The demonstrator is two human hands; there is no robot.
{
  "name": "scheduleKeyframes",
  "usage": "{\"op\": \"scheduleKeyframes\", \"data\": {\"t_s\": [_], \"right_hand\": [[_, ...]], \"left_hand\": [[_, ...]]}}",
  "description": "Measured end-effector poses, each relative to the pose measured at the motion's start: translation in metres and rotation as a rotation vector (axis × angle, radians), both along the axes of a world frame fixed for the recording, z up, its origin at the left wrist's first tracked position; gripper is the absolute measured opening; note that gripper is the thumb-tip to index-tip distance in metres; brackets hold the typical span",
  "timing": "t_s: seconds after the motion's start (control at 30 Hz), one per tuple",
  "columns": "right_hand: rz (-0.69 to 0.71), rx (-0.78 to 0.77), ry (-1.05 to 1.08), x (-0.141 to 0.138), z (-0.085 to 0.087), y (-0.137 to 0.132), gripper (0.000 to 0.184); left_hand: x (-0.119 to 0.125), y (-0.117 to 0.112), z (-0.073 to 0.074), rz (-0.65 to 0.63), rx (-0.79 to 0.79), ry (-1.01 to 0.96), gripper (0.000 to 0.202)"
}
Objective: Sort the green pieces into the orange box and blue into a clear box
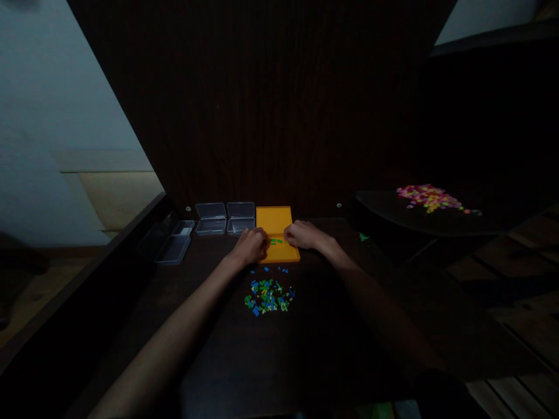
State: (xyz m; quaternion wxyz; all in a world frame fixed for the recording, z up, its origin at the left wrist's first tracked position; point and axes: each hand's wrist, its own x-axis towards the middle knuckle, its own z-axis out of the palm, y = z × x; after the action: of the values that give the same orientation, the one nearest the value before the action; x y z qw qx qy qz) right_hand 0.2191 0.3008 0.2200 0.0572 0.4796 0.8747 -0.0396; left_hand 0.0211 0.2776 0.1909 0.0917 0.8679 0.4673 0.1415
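An open orange case lies on the dark table, with a few green pieces in its near half. My left hand rests at the case's left edge with its fingers curled. My right hand is at the right edge, fingers curled too. What either hand pinches is too small to make out. A small heap of blue, green and yellow pieces lies on the table just in front of the case.
Two clear plastic boxes stand open left of the orange case, and another clear box lies further left. A pile of pink and yellow pieces sits on a dark round surface at the right. A dark wooden panel rises behind.
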Motion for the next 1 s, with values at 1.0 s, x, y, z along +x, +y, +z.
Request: {"op": "scheduleKeyframes", "data": {"t_s": [1.0], "right_hand": [[0.029,-0.068,0.059,0.008,-0.003,0.006,0.031]], "left_hand": [[-0.052,-0.042,-0.024,0.087,0.083,-0.474,0.032]]}}
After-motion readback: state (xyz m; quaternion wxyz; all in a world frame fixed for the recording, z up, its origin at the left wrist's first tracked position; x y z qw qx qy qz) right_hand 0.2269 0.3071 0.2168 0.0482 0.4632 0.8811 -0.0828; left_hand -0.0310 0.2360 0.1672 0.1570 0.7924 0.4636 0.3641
